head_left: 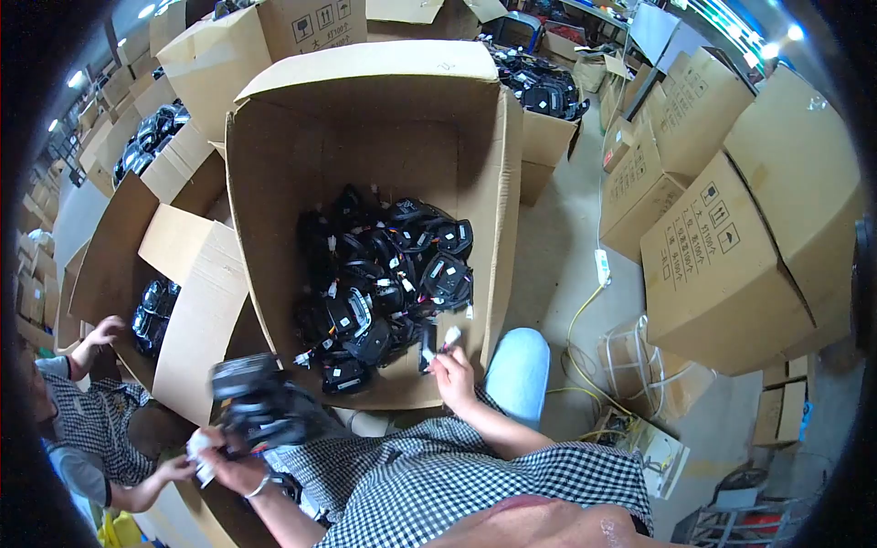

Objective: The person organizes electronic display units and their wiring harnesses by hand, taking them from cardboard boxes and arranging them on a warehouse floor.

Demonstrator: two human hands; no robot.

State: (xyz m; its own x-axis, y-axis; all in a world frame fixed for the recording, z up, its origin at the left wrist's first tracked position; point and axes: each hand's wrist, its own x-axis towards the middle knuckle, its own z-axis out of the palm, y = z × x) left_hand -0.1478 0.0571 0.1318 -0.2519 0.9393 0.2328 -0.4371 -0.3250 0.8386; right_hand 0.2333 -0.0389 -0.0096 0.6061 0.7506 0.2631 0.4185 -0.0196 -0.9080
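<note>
My left hand is closed at the lower left, outside the big carton. A black plastic assembly, smeared by motion, hangs at its fingers, along with something small and white. At the near right corner of the carton, my right hand is closed in a pinch on a small white connector. Just left of those fingertips is a narrow black piece; I cannot tell whether they touch it. Inside the large open carton lies a heap of black plastic assemblies with wires and white plugs.
Another person's hand reaches over a smaller carton of shiny black parts at left. More parts fill a box at the back. Closed cartons stand on the right. A yellow cable crosses the floor near a strapped box.
</note>
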